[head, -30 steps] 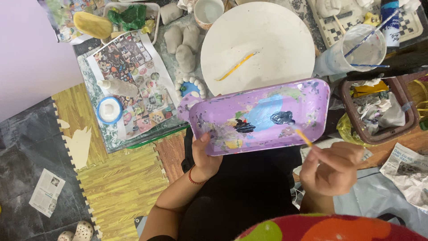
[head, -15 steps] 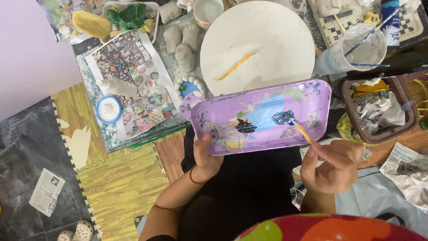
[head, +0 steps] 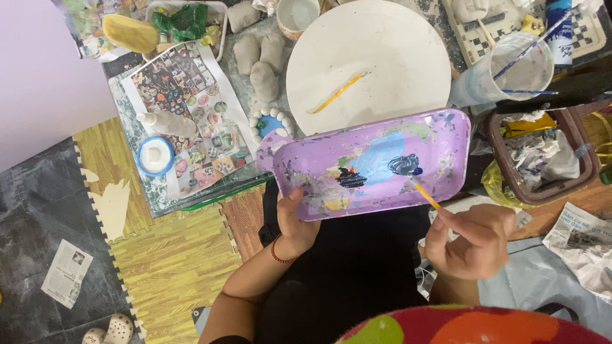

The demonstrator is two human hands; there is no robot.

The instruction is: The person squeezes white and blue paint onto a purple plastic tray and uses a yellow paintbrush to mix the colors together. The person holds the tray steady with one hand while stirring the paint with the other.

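Purple tray [head: 376, 162] held low in front of the body, tilted toward the camera, smeared inside with pale blue, yellow and green paint plus two dark blobs. Left hand [head: 294, 223] clasped on the tray's near-left edge, thumb lying over the rim onto the inner surface, red string band at the wrist. Right hand [head: 472, 239] just below the tray's right corner, fingers pinched around a thin yellow brush [head: 425, 193], handle slanting up-left, tip touching the tray floor just under the right-hand dark blue blob. Directly above the tray, and partly covered by its far rim, a large round white board [head: 376, 44] with a second yellow brush [head: 338, 93] lying loose on it. Right of the tray's upper corner, a clear plastic cup [head: 516, 70] of cloudy water with blue-handled brushes leaning in it. Further right of the tray, a brown basket [head: 542, 153] stuffed with crumpled rags and paper. Left of the tray, touching its corner, a small blue clay piece [head: 271, 124] ringed with white dots. Beyond that, a printed picture sheet [head: 191, 108] under a small blue lid [head: 155, 156] of white paste. Up-left of the tray, grey clay lumps [head: 261, 60]. Below-left of the tray, yellow foam floor mats [head: 166, 255].
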